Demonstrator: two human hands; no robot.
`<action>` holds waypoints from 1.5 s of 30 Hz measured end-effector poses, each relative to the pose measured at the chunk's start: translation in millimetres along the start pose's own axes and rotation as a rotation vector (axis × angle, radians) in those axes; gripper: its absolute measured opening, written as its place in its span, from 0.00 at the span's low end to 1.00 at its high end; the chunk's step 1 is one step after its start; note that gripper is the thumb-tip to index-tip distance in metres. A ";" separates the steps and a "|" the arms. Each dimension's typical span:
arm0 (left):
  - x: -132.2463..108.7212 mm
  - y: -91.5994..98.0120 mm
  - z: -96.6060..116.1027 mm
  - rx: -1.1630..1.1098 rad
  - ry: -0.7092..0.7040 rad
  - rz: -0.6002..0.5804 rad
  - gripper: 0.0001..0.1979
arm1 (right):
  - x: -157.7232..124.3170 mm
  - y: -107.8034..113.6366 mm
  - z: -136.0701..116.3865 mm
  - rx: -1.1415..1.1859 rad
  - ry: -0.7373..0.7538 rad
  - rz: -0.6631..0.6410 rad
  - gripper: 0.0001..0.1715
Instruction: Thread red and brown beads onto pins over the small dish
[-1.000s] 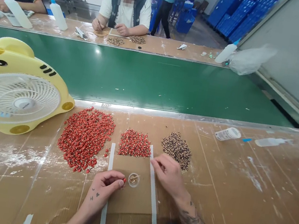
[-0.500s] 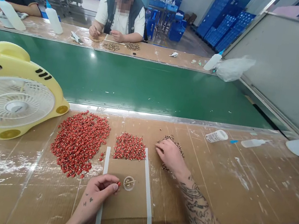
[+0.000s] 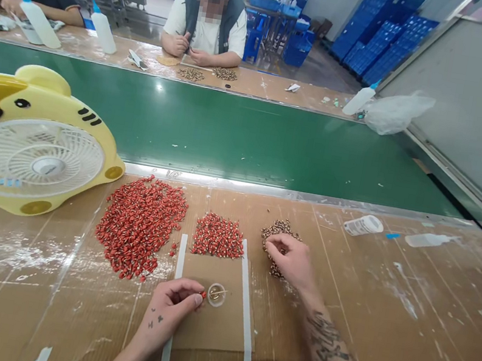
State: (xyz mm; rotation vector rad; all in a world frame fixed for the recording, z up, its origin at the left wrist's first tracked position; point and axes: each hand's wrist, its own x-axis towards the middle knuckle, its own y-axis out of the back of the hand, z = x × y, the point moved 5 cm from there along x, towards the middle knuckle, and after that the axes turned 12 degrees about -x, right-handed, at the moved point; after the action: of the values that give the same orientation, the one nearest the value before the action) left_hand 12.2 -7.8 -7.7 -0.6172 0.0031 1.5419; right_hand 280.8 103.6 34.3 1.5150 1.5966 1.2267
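Note:
My left hand (image 3: 170, 310) pinches a small red bead-like piece (image 3: 204, 294) between thumb and forefinger, just left of a small round clear dish (image 3: 215, 303). In the dish lie a thin pale stick and a little yellowish stuff. My right hand (image 3: 296, 265) is at a pile of small brown, shiny pieces (image 3: 282, 225), its fingertips closed together over the near side. Whatever is between those fingertips is too small to make out. A small heap of red pieces (image 3: 218, 237) lies beyond the dish, with a larger red heap (image 3: 140, 228) to its left.
White tape strips (image 3: 248, 305) flank a cardboard patch (image 3: 210, 335). A yellow fan (image 3: 110, 149) stands at left. Right lie a white bottle (image 3: 363, 225) and a clear squeeze bottle (image 3: 427, 240). Beyond the green belt (image 3: 248, 138), a co-worker (image 3: 206, 27) sits near several glue bottles.
My view has shifted a little. My right hand's fingers have drawn together at the brown pile's near side. The left still pinches the red piece. The co-worker's hands have come closer together.

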 end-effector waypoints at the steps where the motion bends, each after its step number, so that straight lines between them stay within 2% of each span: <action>1: -0.2 -3.1 2.2 0.002 -0.005 -0.005 0.07 | -9.6 -1.5 -0.4 0.161 -0.073 0.011 0.10; 3: -0.4 -12.9 8.8 0.014 -0.032 -0.033 0.06 | -30.3 -7.8 -7.7 0.506 -0.199 0.030 0.10; 6: -0.7 -31.4 23.6 0.056 -0.125 -0.073 0.05 | -53.1 -12.4 -37.8 0.784 -0.191 0.043 0.07; 10: -1.6 -49.0 42.5 0.135 -0.280 -0.081 0.04 | -61.1 -0.1 -77.9 0.837 -0.067 0.070 0.05; 14: -4.1 -54.9 52.4 0.249 -0.430 -0.080 0.05 | -61.4 11.9 -95.6 0.764 0.026 0.110 0.03; 19: -7.0 -55.7 53.5 0.297 -0.488 -0.092 0.07 | -63.0 7.2 -101.7 0.762 0.054 0.079 0.04; 27: -7.2 -52.9 53.5 0.274 -0.483 -0.034 0.06 | -63.0 2.2 -105.0 0.780 0.064 0.085 0.07; 31: -6.5 -51.6 53.3 0.258 -0.506 -0.042 0.06 | -61.9 3.3 -104.7 0.798 0.048 0.056 0.06; 36: -5.2 -49.7 50.4 0.263 -0.496 -0.088 0.07 | -57.8 -4.8 -98.4 0.900 -0.061 -0.113 0.05; 41: -7.1 -50.5 53.9 0.259 -0.556 -0.159 0.08 | -57.6 -17.5 -91.4 1.030 -0.150 -0.311 0.07; 45: -8.3 -50.2 55.3 0.277 -0.556 -0.167 0.08 | -58.6 -20.0 -91.3 1.077 -0.177 -0.383 0.07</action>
State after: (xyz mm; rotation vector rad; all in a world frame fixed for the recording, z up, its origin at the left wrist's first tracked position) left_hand 37.5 9.6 60.9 0.0416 -0.2470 1.4718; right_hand 199.8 29.1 41.6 1.6700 2.4222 -0.0660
